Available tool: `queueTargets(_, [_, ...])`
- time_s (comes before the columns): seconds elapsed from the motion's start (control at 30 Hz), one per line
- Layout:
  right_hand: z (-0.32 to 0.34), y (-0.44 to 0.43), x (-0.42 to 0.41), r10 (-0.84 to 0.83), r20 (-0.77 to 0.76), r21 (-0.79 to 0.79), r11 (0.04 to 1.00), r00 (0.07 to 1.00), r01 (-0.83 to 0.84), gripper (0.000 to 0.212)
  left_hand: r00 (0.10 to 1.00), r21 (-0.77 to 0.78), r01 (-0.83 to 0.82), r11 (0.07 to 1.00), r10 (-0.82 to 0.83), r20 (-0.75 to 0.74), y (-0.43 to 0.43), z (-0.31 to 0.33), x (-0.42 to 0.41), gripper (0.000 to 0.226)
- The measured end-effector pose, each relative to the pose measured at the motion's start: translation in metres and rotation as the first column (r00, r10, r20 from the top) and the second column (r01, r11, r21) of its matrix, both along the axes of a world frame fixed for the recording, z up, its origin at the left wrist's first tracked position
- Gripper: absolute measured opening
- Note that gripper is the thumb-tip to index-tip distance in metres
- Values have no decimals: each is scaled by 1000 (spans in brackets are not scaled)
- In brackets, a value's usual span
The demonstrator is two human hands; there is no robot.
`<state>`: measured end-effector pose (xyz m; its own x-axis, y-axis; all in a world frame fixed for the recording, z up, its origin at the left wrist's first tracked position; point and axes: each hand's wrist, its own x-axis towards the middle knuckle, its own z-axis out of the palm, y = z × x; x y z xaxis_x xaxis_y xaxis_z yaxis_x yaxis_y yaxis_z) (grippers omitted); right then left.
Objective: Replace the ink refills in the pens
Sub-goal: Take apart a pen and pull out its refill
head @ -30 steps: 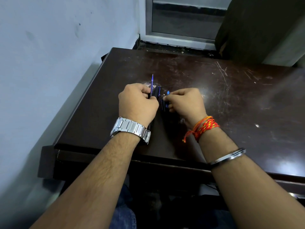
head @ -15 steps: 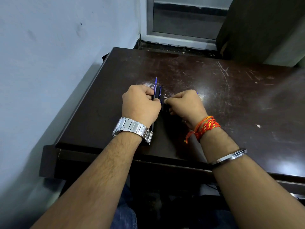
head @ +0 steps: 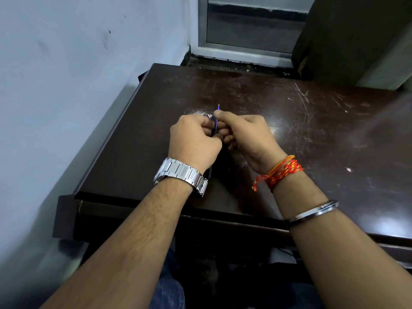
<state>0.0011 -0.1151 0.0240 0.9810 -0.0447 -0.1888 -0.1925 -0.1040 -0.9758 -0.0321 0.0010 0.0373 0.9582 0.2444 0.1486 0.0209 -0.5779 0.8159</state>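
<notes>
My left hand [head: 193,139], with a steel watch on its wrist, is closed around a dark pen barrel [head: 213,133] held upright over the brown table [head: 133,139]. A thin blue ink refill [head: 217,113] sticks up out of the barrel. My right hand [head: 247,132], with red and orange threads on its wrist, pinches the refill near its top between thumb and forefinger. The two hands touch. Most of the pen is hidden inside the fists; a dark end shows below the left wrist.
A grey wall runs close along the table's left edge. A window frame [head: 240,52] and a dark panel [head: 347,36] stand behind the table. The tabletop is scratched and has a whitish smudge [head: 200,113] just beyond my hands.
My right hand has moved up and left from beside the pen to pinch the refill near its top. The left hand keeps its grip on the barrel.
</notes>
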Motion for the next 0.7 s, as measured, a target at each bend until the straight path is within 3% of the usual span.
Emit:
queueTargets(0.17, [0,-1,-3,17,50,85,996,999,-21,28,999,-29,31,999,-30,17,-1,2,-2,14])
queueTargets(0.4, [4,-8,5,-206,209,175,970,956,170,22,995,13,33,999,-32,-96,-4,2,-4,14])
queueTargets(0.5, [5,-12,7,-249,243,181,961,937,209,21,990,-65,-11,998,2,-140,-5,5,-3,13])
queueTargets(0.7, [2,-13,8,-249,255,99,968,934,231,25,990,-2,-139,990,139,11,-1,9,0,24])
